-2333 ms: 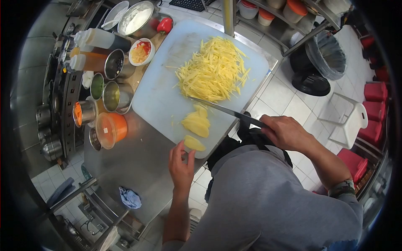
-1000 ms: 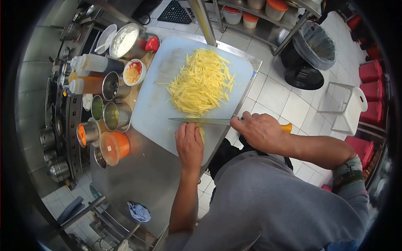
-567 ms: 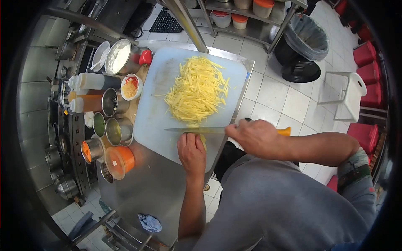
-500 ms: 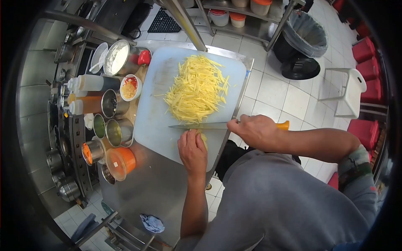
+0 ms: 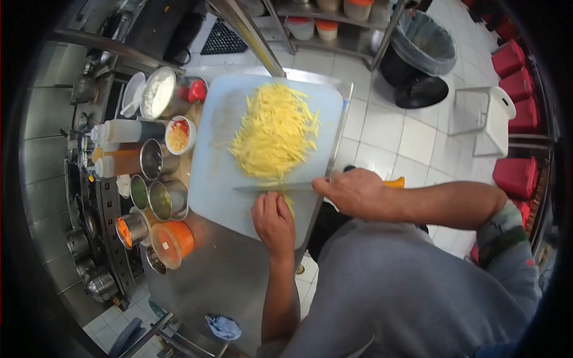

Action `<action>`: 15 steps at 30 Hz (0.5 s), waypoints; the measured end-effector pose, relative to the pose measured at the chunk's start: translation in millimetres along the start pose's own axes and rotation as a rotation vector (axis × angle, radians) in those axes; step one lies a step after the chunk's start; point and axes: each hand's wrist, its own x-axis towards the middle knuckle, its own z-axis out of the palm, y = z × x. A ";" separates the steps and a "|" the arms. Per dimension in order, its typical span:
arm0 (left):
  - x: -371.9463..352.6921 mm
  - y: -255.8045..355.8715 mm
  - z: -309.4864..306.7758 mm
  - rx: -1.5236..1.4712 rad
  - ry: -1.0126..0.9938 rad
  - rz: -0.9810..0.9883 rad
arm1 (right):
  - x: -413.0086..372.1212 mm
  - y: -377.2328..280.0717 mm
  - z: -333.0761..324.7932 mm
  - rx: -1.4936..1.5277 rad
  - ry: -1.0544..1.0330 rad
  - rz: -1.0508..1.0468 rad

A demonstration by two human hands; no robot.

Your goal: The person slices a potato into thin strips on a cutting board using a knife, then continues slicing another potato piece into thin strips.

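Observation:
My right hand (image 5: 353,190) is wrapped round the orange handle of a knife (image 5: 280,187), whose blade lies across the lower part of a pale blue cutting board (image 5: 218,161). Just below the blade, my left hand (image 5: 273,221) presses with bent fingers on a yellow piece (image 5: 289,204), mostly hidden under the fingers. A large heap of thin yellow strips (image 5: 276,131) covers the upper middle of the board, above the blade.
Left of the board stand squeeze bottles (image 5: 128,132), a bowl of white powder (image 5: 158,92), a small white bowl (image 5: 179,135), metal pots (image 5: 169,200) and an orange tub (image 5: 173,241). A blue cloth (image 5: 223,327) lies near the table's bottom end.
The whole view has shifted slightly, with the board a little lower and further left. The knife is blurred by motion; both hands keep their grips.

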 end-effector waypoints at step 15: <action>-4.1 -1.9 4.8 -0.001 0.034 -0.022 | -7.3 -8.4 -12.7 0.009 -0.001 -0.064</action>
